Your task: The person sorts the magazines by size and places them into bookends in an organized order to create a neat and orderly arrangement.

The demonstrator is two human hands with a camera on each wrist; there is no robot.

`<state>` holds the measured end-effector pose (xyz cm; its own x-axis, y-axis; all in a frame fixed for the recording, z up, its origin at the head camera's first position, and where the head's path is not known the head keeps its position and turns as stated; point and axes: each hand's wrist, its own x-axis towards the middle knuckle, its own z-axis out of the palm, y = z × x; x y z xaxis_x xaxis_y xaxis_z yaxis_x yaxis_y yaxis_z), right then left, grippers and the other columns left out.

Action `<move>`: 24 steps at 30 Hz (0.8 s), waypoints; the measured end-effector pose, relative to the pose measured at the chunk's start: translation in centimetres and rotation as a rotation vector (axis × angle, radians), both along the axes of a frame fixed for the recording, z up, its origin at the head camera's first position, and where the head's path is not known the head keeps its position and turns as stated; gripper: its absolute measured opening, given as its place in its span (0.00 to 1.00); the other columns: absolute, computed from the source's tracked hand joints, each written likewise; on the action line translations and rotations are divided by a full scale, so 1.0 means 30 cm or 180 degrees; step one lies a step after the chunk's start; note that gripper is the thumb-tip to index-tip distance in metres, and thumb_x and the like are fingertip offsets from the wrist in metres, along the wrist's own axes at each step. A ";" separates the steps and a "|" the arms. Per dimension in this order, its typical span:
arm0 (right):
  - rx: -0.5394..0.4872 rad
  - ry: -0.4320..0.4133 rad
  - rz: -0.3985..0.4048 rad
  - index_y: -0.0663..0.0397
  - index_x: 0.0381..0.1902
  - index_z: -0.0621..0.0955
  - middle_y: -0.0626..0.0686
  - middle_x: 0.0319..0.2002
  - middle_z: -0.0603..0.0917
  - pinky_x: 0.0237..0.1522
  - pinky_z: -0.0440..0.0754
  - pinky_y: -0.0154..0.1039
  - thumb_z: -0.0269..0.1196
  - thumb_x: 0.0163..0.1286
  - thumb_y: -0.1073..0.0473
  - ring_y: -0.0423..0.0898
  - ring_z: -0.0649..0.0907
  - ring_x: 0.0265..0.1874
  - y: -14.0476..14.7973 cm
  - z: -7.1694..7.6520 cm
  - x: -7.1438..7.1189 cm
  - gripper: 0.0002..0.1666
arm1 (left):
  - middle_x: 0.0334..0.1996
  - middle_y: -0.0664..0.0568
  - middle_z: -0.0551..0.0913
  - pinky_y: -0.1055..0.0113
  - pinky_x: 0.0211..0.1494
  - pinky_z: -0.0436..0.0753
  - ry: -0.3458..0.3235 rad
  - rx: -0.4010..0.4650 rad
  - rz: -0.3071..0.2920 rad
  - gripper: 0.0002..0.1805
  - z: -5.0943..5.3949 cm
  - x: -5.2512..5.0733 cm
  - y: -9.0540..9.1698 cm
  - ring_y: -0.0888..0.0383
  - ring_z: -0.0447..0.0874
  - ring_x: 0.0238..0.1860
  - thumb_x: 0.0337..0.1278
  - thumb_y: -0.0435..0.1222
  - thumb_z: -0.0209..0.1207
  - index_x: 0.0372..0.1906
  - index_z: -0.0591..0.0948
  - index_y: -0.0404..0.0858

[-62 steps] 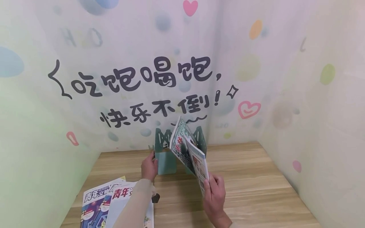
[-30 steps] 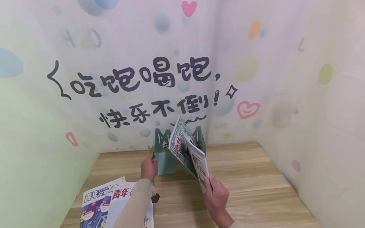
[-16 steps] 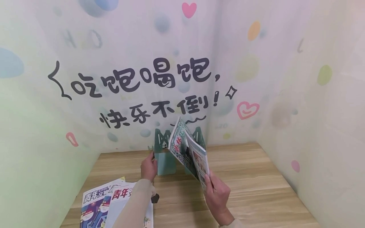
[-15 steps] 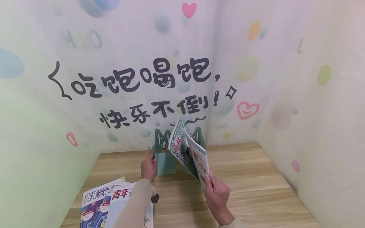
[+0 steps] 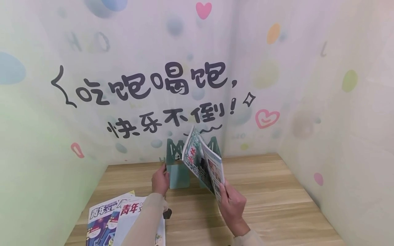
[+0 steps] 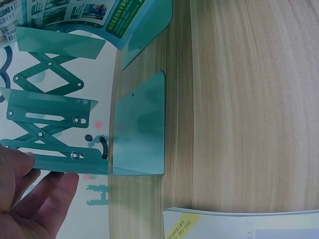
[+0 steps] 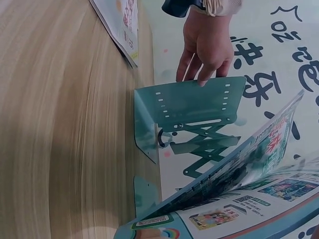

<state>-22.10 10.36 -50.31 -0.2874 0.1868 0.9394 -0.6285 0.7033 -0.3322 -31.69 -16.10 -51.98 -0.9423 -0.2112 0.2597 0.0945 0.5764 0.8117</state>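
Observation:
A green metal bookend rack with crisscross folding bars (image 5: 179, 176) (image 6: 139, 129) (image 7: 194, 102) stands at the back of the table. My left hand (image 5: 160, 181) (image 6: 37, 191) (image 7: 207, 45) pinches the rack's left end plate between thumb and fingers. With my right hand (image 5: 232, 206) I grip the lower right edge of the magazines (image 5: 197, 160) (image 7: 249, 169), which are tilted and spread apart in front of the rack's right part. Whether their lower edge touches the rack or table is hard to tell. In the right wrist view my right hand is almost wholly out of frame.
Several magazines (image 5: 103, 222) (image 6: 244, 224) (image 7: 117, 25) lie overlapping at the table's front left, partly under my left sleeve (image 5: 147, 218). The wood-grain table (image 5: 277, 205) meets printed fabric walls (image 5: 307, 85) at the back and sides.
My right hand has shifted very slightly up and left, and the near magazine leans a little differently. The left hand and the rack have stayed in place.

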 end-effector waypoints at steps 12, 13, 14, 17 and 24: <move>0.0050 -0.0094 0.0001 0.63 0.47 0.86 0.59 0.33 0.88 0.17 0.82 0.47 0.64 0.64 0.61 0.52 0.87 0.23 -0.005 -0.025 -0.031 0.15 | 0.59 0.37 0.77 0.47 0.53 0.80 0.0030 0.0004 -0.0011 0.24 -0.003 -0.002 -0.002 0.40 0.79 0.55 0.67 0.28 0.53 0.67 0.70 0.34; 0.0058 -0.0097 0.0013 0.63 0.47 0.86 0.59 0.33 0.88 0.17 0.83 0.47 0.65 0.64 0.62 0.52 0.87 0.23 -0.007 -0.027 -0.032 0.15 | 0.59 0.37 0.77 0.47 0.54 0.80 0.0023 0.0006 -0.0014 0.24 -0.003 -0.001 -0.002 0.40 0.79 0.55 0.68 0.28 0.53 0.68 0.70 0.35; 0.0070 -0.0091 0.0013 0.63 0.47 0.85 0.60 0.33 0.88 0.17 0.83 0.47 0.65 0.63 0.63 0.52 0.87 0.23 -0.008 -0.028 -0.032 0.15 | 0.59 0.37 0.77 0.47 0.54 0.80 0.0017 0.0006 -0.0015 0.24 -0.003 -0.001 -0.002 0.40 0.79 0.56 0.68 0.28 0.53 0.68 0.70 0.35; 0.0093 -0.0084 -0.0001 0.64 0.45 0.86 0.60 0.32 0.88 0.16 0.82 0.46 0.67 0.58 0.67 0.53 0.87 0.22 -0.011 -0.028 -0.036 0.16 | 0.59 0.38 0.77 0.47 0.54 0.80 0.0014 0.0001 -0.0014 0.24 -0.001 -0.002 -0.001 0.40 0.78 0.56 0.68 0.28 0.52 0.68 0.70 0.37; 0.0088 -0.0211 -0.0161 0.66 0.38 0.84 0.60 0.26 0.87 0.08 0.75 0.40 0.65 0.56 0.70 0.51 0.82 0.13 -0.010 -0.011 -0.047 0.10 | 0.59 0.36 0.77 0.47 0.53 0.81 0.0035 -0.0001 -0.0028 0.24 -0.005 -0.007 -0.003 0.39 0.79 0.55 0.67 0.27 0.52 0.68 0.70 0.35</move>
